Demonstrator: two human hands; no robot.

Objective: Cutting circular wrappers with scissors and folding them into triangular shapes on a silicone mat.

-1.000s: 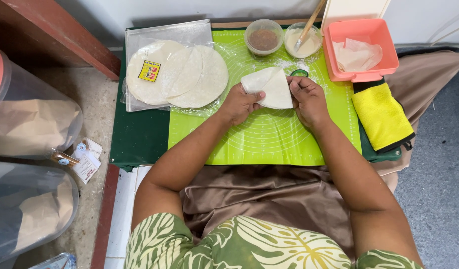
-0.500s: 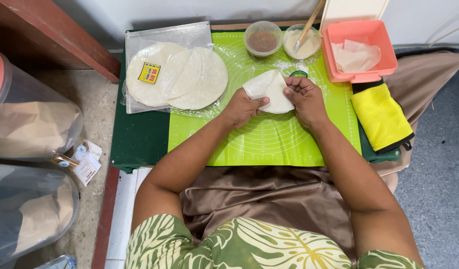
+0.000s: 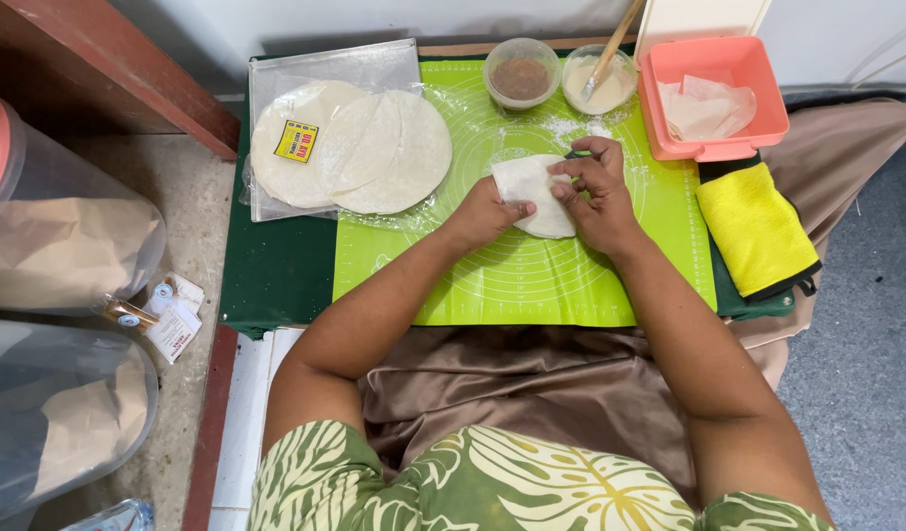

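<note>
A thin white pastry wrapper (image 3: 534, 193) lies partly folded on the bright green silicone mat (image 3: 531, 285). My left hand (image 3: 484, 212) presses on its left edge. My right hand (image 3: 595, 187) pinches and folds its right side over, fingers curled on the dough. Both hands hold the same wrapper. Behind them stand a small clear bowl of brown filling (image 3: 520, 74) and a bowl of pale paste (image 3: 596, 83) with a wooden stick (image 3: 615, 41) in it.
A stack of round white wrappers (image 3: 359, 147) lies on plastic at the mat's left. A pink box (image 3: 720, 93) with folded pieces is at the back right, a yellow cloth (image 3: 756, 228) below it. Large clear containers (image 3: 59, 241) stand at the left on the floor.
The wrapper has been folded further; my right hand has moved left over it and my left hand has slid in to its left edge.
</note>
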